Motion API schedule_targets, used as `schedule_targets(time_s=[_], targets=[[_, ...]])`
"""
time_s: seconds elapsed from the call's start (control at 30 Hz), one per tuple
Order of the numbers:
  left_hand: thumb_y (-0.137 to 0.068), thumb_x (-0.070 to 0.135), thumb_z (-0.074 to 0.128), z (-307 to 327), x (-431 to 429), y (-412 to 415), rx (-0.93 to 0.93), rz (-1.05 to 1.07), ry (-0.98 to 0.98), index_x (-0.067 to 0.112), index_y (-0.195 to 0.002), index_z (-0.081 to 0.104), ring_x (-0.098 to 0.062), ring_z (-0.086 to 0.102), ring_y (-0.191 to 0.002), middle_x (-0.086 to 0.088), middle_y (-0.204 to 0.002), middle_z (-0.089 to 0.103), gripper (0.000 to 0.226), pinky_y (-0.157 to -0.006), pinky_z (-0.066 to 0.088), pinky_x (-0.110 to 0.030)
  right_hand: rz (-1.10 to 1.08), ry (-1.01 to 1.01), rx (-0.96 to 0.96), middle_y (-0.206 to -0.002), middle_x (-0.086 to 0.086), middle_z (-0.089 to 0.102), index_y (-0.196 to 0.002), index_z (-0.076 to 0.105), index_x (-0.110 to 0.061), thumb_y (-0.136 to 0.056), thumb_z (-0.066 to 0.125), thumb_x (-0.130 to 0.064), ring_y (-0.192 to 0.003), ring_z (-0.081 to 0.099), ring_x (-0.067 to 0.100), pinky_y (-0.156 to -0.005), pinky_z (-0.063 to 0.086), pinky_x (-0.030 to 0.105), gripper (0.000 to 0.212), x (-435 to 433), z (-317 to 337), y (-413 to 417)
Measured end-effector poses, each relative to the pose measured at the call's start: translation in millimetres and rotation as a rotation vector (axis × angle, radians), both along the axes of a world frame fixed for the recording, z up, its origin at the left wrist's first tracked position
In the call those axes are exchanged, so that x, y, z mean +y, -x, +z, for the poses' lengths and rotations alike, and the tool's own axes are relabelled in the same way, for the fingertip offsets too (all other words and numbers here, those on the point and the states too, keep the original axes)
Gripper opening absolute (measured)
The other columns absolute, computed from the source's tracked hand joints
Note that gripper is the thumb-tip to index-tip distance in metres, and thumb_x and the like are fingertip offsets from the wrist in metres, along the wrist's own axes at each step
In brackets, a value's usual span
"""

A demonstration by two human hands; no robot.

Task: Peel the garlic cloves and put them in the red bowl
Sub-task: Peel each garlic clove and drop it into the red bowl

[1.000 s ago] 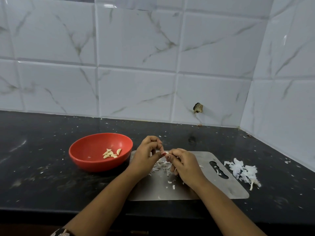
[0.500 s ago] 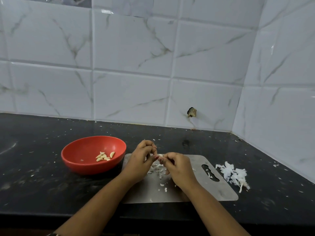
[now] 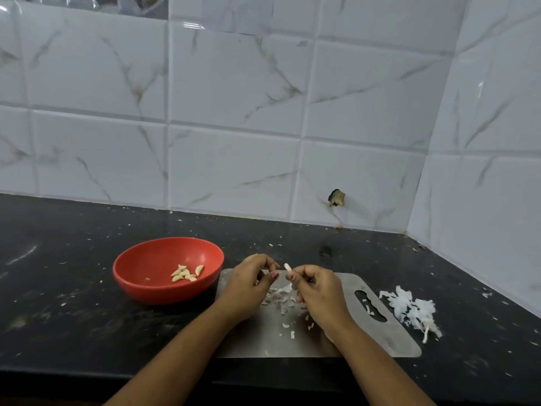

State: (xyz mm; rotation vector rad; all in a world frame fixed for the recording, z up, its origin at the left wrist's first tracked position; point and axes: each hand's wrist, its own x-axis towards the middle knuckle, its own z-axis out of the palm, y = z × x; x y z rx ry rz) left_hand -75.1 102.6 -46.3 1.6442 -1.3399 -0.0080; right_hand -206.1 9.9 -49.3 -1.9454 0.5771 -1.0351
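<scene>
Right hand (image 3: 319,291): over the far edge of the steel cutting board (image 3: 345,344), fingers curled, fingertips pinching a small garlic clove (image 3: 287,267). The clove's pale tip sticks up and left out of the pinch, above the board.

Left hand (image 3: 248,285): just beside the right, a narrow gap between the two. Fingers curled in, thumb tip pointing toward the clove but not touching it. Cannot tell whether a scrap of skin is caught in its fingers.

Red bowl (image 3: 164,291): on the black counter (image 3: 58,303), left of the board and close to its edge, near the left hand. A small cluster of peeled cloves (image 3: 187,273) lies on its bottom, toward the right side.

Board: loose skin scraps (image 3: 281,297) scattered under and between the hands, with a few more flakes nearer the front edge. Slot handle at its right end.

Right of the board, on the counter: a heap of white papery garlic skins (image 3: 412,310), one stalk end trailing toward the front.

Counter speckled with tiny skin flecks. White marbled tile wall (image 3: 234,112) behind and at right, with a chipped hole (image 3: 336,197) low in one tile.
</scene>
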Motion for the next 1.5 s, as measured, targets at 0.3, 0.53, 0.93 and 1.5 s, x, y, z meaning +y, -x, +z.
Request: schedule_targets(time_s=[0.3,0.53,0.93,1.5], targets=[[-0.085,0.011,0.070,-6,1,-6,0.026,0.022,0.016,0.036,-0.084,0.056,0.004,0.067,-0.076,0.014,-0.079,0.073,0.029,-0.077,0.057,-0.030,0.013,0.033,0.031,-0.073,0.000,0.063,-0.087,0.067,-0.015,-0.097,0.055,-0.016,-0.053,0.054,0.004,-0.051,0.043,0.014,0.016,5,0,1],[-0.090,0.021,0.066,-5,0,-6,0.045,0.029,0.023,0.036,-0.079,0.064,0.005,0.066,-0.073,0.017,-0.076,0.072,0.018,-0.072,0.054,-0.026,0.033,0.048,0.029,-0.069,-0.002,0.061,-0.084,0.067,-0.019,-0.096,0.056,-0.017,-0.054,0.052,0.007,-0.050,0.042,0.014,0.016,7,1,1],[-0.089,0.029,0.064,-5,2,-4,-0.106,0.082,0.058,0.030,-0.090,0.074,-0.002,0.061,-0.063,0.019,-0.071,0.067,0.010,-0.061,0.049,-0.022,-0.116,0.415,0.153,-0.080,-0.009,0.059,-0.089,0.066,-0.019,-0.097,0.055,-0.026,-0.075,0.055,0.006,-0.062,0.039,0.016,0.015,0,-6,-4],[-0.092,0.034,0.059,-5,3,4,-0.390,0.209,0.024,0.031,-0.102,0.073,-0.007,0.065,-0.072,0.011,-0.085,0.073,0.018,-0.067,0.051,-0.032,-0.159,0.519,0.253,-0.094,-0.006,0.060,-0.107,0.067,-0.020,-0.101,0.047,-0.031,-0.083,0.055,0.008,-0.071,0.048,0.025,0.024,-1,-8,-4]])
